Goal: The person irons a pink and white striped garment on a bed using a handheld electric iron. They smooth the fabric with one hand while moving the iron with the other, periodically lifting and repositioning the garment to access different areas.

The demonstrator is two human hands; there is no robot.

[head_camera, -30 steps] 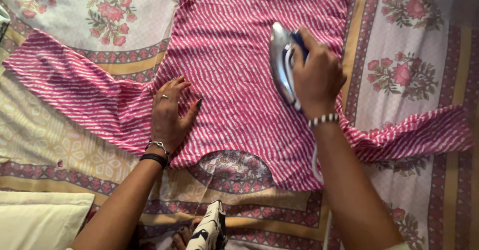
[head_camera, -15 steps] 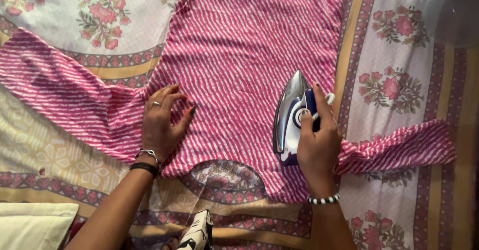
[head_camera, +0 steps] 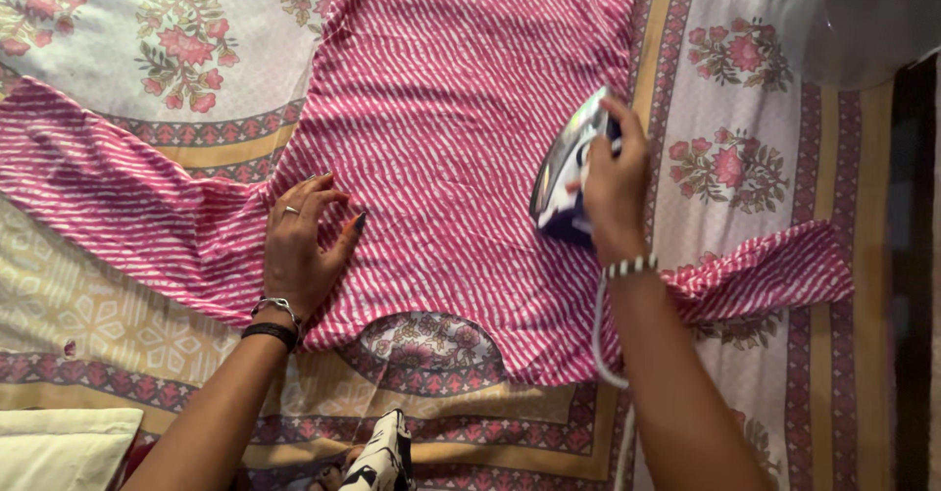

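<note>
While the left hand (head_camera: 304,246) lies flat with its fingers spread on the pink striped garment (head_camera: 441,138), near the place where the body meets the sleeve, the right hand (head_camera: 616,182) is closed around the handle of an iron (head_camera: 561,172). The iron rests on the right part of the garment, well apart from the left hand, and its white cord (head_camera: 600,344) hangs down beside the right wrist. Under the garment lies a flowered sheet (head_camera: 745,158), and a pale pillow (head_camera: 59,447) is at the lower left corner.
</note>
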